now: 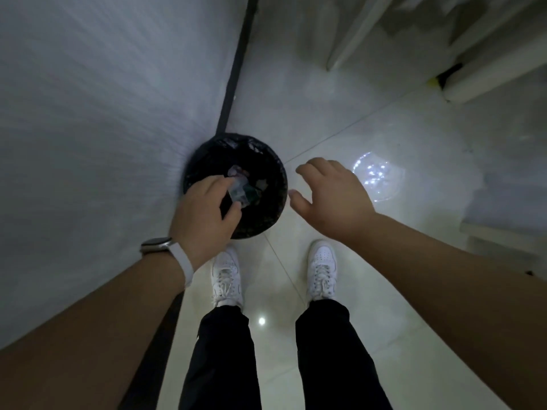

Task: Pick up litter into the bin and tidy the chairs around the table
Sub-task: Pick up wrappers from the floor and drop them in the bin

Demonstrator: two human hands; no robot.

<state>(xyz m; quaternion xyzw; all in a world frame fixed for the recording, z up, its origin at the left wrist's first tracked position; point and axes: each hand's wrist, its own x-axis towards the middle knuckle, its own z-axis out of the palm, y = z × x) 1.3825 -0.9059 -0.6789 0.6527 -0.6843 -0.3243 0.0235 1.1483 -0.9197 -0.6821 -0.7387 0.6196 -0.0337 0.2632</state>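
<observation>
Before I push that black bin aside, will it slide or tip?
Probably slides: the bin stands on glossy tile. Likely light, since only a few scraps show inside. Tipping is hard to judge from above, so push low.

One wide-angle head cam, aimed steeply down, bin [275,184] near centre, fairly close.

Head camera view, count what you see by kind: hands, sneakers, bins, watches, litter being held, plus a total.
Hands: 2 (left hand, right hand)
White sneakers: 2
Black bin: 1
Wristwatch: 1
Litter piece held by the left hand: 1
Total: 7
</observation>
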